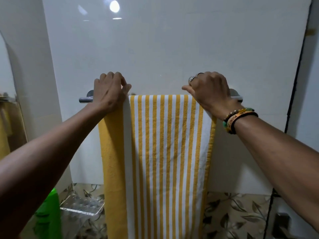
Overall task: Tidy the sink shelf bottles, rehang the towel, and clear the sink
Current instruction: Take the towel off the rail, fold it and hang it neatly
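- Two bare hands sat on top of a chrome towel bar (85, 100) fixed to a glossy white wall (172, 49).
- A yellow-and-white striped terry towel (165, 144) hung over that bar, between its two ends, and draped straight down.
- The left hand (110, 90) gripped the towel's top left corner, with its fingers curled over the bar and its thumb at the fold.
- The right hand (210, 90), with rings (191, 78) on its fingers and beaded bracelets (240, 119) at the wrist, gripped the top right corner, its fingers curled over likewise.
- Below, by the towel's left edge, a clear plastic soap dish (81, 207) jutted from leaf-patterned tiles (233, 213), and a green plastic bottle (50, 213) stood just left of it.
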A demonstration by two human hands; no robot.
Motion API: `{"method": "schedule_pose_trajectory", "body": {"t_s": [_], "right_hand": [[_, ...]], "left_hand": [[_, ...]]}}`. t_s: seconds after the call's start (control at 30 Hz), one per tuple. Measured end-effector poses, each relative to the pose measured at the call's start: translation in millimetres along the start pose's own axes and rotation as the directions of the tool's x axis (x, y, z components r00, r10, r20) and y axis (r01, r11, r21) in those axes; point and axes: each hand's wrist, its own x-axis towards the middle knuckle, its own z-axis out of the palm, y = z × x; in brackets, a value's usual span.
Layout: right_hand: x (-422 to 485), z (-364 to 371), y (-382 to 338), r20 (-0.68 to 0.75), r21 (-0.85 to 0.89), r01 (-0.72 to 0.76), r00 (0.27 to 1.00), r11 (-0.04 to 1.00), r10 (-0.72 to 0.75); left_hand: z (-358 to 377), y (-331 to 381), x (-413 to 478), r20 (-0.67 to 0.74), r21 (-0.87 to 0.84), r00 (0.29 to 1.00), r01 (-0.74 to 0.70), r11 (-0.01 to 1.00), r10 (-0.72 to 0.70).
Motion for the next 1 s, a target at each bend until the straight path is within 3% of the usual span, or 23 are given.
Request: {"method": "schedule_pose_trajectory", "body": {"t_s": [0.07, 0.2, 0.3, 0.43, 0.67, 1.0], "right_hand": [[-9.4, -3.3, -5.3, -0.062, -0.036, 0.020, 0.998, 0.999, -0.022], [-26.8, -5.7, -13.1, -0.144, -0.095, 0.024, 0.989, 0.995, -0.038], [-47.6, -4.8, -23.7, -0.181, -0.056, -0.060, 0.982, 0.997, 0.049], [-76.1, 0.9, -35.8, -0.068, -0.009, -0.136, 0.989, 0.991, 0.135], [-95.0, 9.9, -50.7, 0.163, -0.041, -0.151, 0.974, 0.988, 0.155], [-65.2, 12.3, -43.1, 0.227, -0.027, -0.188, 0.955, 0.982, 0.189]], "left_hand": [[-0.3, 3.0, -11.1, -0.120, 0.007, 0.992, -0.027, 1.000, 0.027], [-2.6, -3.0, -36.4, -0.156, 0.037, 0.975, -0.157, 0.987, 0.161], [-3.1, -4.2, -57.9, -0.203, 0.039, 0.957, -0.202, 0.979, 0.206], [0.7, -6.0, -82.6, -0.163, 0.062, 0.960, -0.221, 0.973, 0.229], [14.4, -4.9, -114.1, 0.035, 0.072, 0.984, -0.179, 0.981, 0.177], [16.8, -6.0, -93.0, -0.050, 0.059, 0.987, -0.152, 0.987, 0.155]]}}
